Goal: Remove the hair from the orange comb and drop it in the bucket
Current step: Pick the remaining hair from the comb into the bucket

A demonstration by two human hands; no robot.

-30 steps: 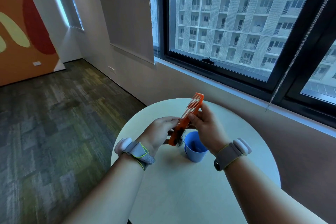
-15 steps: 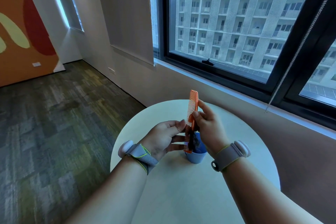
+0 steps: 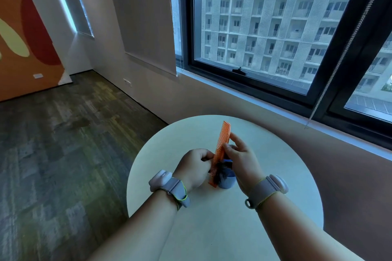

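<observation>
Two hands work an orange comb over a small blue bucket on a round surface.

The right hand's (image 3: 240, 158) fingers (image 3: 235, 138) are pinched together on the spine of the orange comb (image 3: 220, 152), holding it steeply tilted with its far end up and its near end just over the bucket (image 3: 228, 178). The left hand's (image 3: 194, 168) fingers (image 3: 206, 154) are curled in against the comb's teeth near its lower half; whether they actually clamp the hair cannot be told. A dark clump of hair (image 3: 220, 168) clings to the comb's lower end, right at the bucket's rim. The bucket stands on the pale round surface (image 3: 212, 218), between the two wrists, each of which wears a grey strap. Carpeted floor lies to the left, and a dark-framed window (image 3: 265, 27) lies beyond.
</observation>
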